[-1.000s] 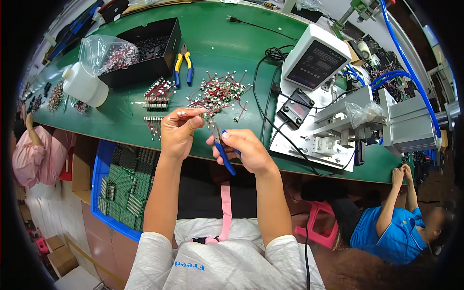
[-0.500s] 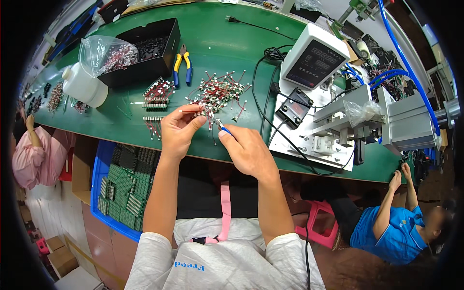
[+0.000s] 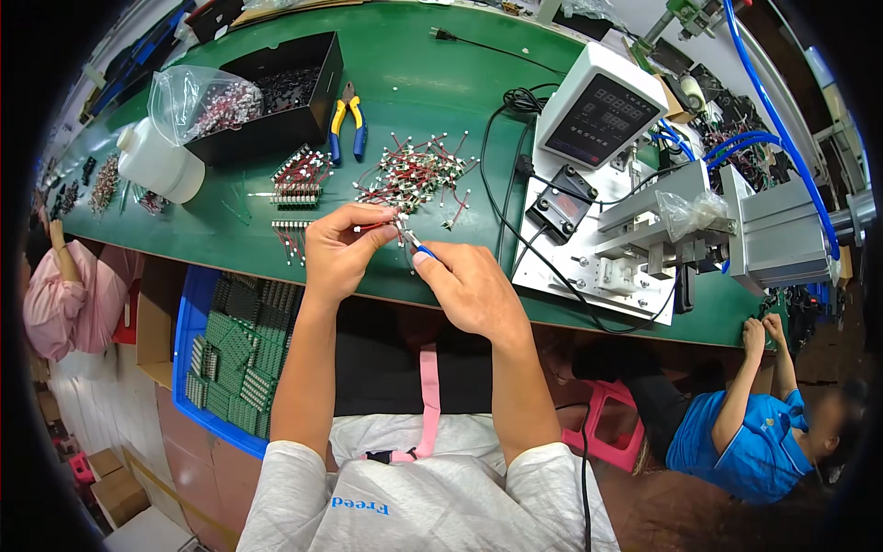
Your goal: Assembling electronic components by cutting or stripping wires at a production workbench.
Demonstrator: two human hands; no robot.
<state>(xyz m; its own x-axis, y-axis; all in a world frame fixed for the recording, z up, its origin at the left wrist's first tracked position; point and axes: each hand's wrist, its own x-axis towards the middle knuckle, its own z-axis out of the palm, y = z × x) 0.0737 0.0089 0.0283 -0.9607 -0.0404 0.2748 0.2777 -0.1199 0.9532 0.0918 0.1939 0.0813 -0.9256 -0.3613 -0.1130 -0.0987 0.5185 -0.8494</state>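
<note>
My left hand (image 3: 342, 250) pinches a short red wire lead (image 3: 370, 226) with a small white connector at its end, thumb and forefinger pressed together. Closed around a small blue-handled metal tool (image 3: 424, 250), my right hand (image 3: 474, 287) holds the tip against or right beside that connector end. Whether the tool is cutters or pliers is too small to tell. Just beyond my fingers spreads a pile of red wire leads (image 3: 418, 175) with white connectors. Left of it lie two rows of connector boards (image 3: 296, 197) with red wires attached.
Yellow-and-blue pliers (image 3: 348, 129), a black box (image 3: 276, 97) and a white bottle (image 3: 164, 164) stand at the back left. A press machine (image 3: 635, 221) with a display unit (image 3: 602, 109) fills the right. A blue bin (image 3: 189, 359) holds green boards. Co-workers sit at both sides.
My left fingers have closed in and turned slightly towards the tool, bringing the wire lead's end to its tip. The right hand has barely shifted.
</note>
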